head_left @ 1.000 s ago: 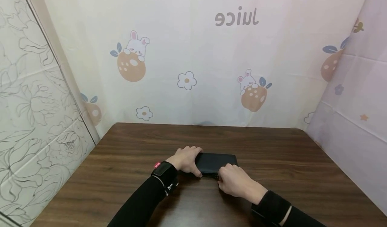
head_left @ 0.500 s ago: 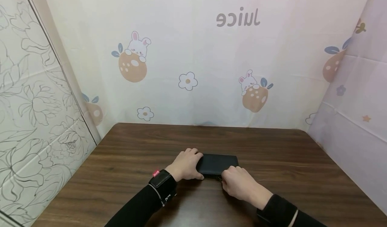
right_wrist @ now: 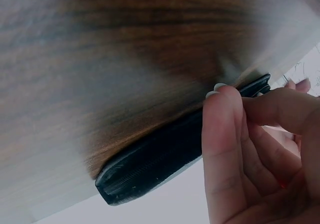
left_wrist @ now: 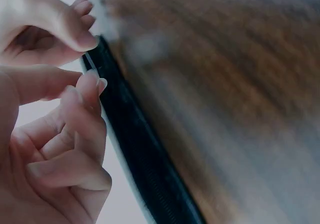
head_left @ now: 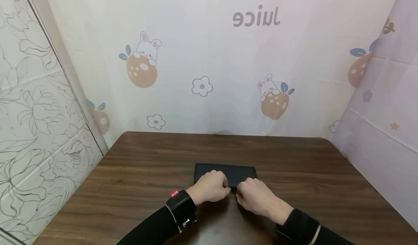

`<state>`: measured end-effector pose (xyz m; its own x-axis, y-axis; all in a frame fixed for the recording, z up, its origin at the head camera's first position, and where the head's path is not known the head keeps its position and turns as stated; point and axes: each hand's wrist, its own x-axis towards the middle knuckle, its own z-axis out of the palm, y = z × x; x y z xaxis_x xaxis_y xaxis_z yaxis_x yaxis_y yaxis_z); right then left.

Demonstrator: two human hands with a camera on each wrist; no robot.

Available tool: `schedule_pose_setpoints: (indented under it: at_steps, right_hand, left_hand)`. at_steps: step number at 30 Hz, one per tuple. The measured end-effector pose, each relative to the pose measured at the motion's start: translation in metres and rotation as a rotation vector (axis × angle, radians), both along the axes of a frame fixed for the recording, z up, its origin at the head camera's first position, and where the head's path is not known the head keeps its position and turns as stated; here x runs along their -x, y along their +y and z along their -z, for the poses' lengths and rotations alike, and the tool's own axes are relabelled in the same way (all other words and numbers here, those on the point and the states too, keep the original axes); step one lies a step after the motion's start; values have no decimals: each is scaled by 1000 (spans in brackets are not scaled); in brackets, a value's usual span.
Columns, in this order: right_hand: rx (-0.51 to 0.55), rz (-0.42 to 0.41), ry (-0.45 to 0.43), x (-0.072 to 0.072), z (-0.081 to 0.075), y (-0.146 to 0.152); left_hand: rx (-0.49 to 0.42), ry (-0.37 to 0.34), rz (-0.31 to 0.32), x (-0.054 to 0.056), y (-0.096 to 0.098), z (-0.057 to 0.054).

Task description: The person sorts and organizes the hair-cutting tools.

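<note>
A black zip-around wallet (head_left: 233,172) lies flat on the table, its long zipped side (right_wrist: 150,164) facing me. At the middle of that near edge my left hand (head_left: 210,187) pinches the wallet with thumb and forefinger. Just to its right, my right hand (head_left: 256,198) has its fingers curled at the same edge, pinching what seems to be the zipper pull, mostly hidden by the fingers. In the left wrist view a thin light strip (left_wrist: 90,60) shows between the two hands' fingertips. The zip teeth run along the wallet's side.
The dark wood-grain table (head_left: 147,158) extends around the wallet on every side. A printed curtain (head_left: 202,56) hangs behind its far edge, with a floral panel (head_left: 42,129) at left and another curtain (head_left: 385,129) at right.
My left hand has left the wallet's left end and come to its near edge beside the right hand, uncovering the left end. The right hand has stayed almost in place.
</note>
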<state>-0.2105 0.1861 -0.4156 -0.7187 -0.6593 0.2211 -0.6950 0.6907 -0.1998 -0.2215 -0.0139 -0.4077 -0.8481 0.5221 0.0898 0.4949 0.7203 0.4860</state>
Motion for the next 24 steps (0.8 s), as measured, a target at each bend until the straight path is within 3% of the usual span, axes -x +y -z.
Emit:
schedule_pose_setpoints:
  at_steps: [4,12,16,19,24]
  right_hand:
    - [9,-11,13,0,-1,0]
    - [18,-29,68,-1,1,-1]
    - [19,-32,83,-1,1,-3]
    - [19,-30,82,-2,2,-4]
    - [7,-33,93,-1,3,-3]
  left_hand:
    - [-94,-132,-27,0,4,4]
    - [-428,-446,-112,1,8,11]
    - [-526,-585,-165,2,11,13]
    - [-553,-647,-212,3,14,15]
    - [-581,-671,-246,3,18,19]
